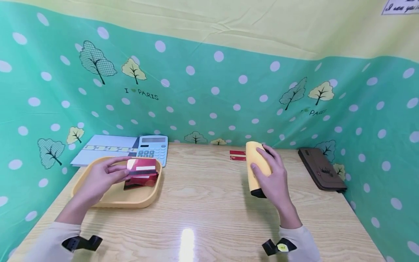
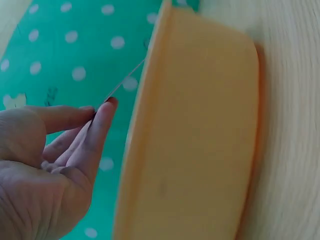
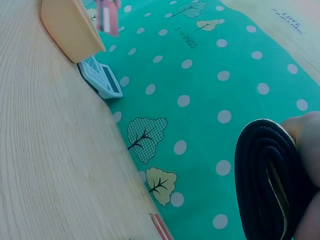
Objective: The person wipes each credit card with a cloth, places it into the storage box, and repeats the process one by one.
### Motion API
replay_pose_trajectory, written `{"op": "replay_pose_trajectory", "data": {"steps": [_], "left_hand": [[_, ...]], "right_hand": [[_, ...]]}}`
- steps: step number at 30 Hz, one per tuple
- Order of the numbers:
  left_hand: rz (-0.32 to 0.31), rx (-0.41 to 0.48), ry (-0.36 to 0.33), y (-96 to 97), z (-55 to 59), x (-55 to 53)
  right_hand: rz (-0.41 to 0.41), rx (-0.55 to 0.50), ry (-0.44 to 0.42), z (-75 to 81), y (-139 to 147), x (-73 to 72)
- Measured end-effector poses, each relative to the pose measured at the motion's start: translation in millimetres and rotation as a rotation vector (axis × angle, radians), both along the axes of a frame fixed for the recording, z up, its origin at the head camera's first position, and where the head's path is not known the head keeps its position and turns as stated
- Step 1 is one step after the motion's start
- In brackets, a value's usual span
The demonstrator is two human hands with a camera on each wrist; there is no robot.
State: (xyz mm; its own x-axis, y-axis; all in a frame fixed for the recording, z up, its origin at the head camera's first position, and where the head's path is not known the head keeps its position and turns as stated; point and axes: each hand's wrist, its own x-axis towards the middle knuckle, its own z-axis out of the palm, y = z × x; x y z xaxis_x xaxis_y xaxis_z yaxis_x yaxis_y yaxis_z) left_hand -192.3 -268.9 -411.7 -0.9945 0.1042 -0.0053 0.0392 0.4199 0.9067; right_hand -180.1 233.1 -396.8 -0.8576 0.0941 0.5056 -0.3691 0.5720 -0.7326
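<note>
My left hand (image 1: 104,177) pinches a red bank card (image 1: 144,163) by its edge, above a pale orange basket (image 1: 131,203). The card's white strip and dark stripe face the head camera; in the left wrist view it appears almost edge-on. Beneath it, several red cards (image 1: 140,181) lie inside the basket at its right side. My right hand (image 1: 274,178) grips a yellow folded case (image 1: 256,165), which looks like a wallet, held over the table. In the right wrist view its end shows dark stacked layers (image 3: 255,165) with a narrow gap between them.
A light blue calculator (image 1: 153,145) and a pale blue folder (image 1: 108,145) lie behind the basket. Two red strips (image 1: 237,158) lie near the table's back edge. At the right rests a brown zipped case (image 1: 322,169). A green dotted curtain (image 1: 212,80) hangs around the table (image 1: 203,193).
</note>
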Motion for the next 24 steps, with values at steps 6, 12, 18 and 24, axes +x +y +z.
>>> {"op": "replay_pose_trajectory", "data": {"steps": [6, 12, 18, 24], "left_hand": [[-0.032, -0.005, -0.101, -18.4, -17.0, -12.3], [-0.033, -0.067, -0.188, -24.2, -24.8, -22.8], [-0.040, -0.094, -0.210, -26.6, -27.1, -29.6], [-0.041, -0.084, -0.198, -28.3, -27.1, -33.9]], "right_hand": [[0.010, -0.001, 0.009, -0.6, 0.1, -1.1], [0.008, -0.006, -0.002, -2.2, 0.7, -1.2], [0.007, -0.011, -0.005, -2.4, 1.7, -1.4], [-0.001, -0.007, -0.010, -1.7, 2.5, -1.5]]}}
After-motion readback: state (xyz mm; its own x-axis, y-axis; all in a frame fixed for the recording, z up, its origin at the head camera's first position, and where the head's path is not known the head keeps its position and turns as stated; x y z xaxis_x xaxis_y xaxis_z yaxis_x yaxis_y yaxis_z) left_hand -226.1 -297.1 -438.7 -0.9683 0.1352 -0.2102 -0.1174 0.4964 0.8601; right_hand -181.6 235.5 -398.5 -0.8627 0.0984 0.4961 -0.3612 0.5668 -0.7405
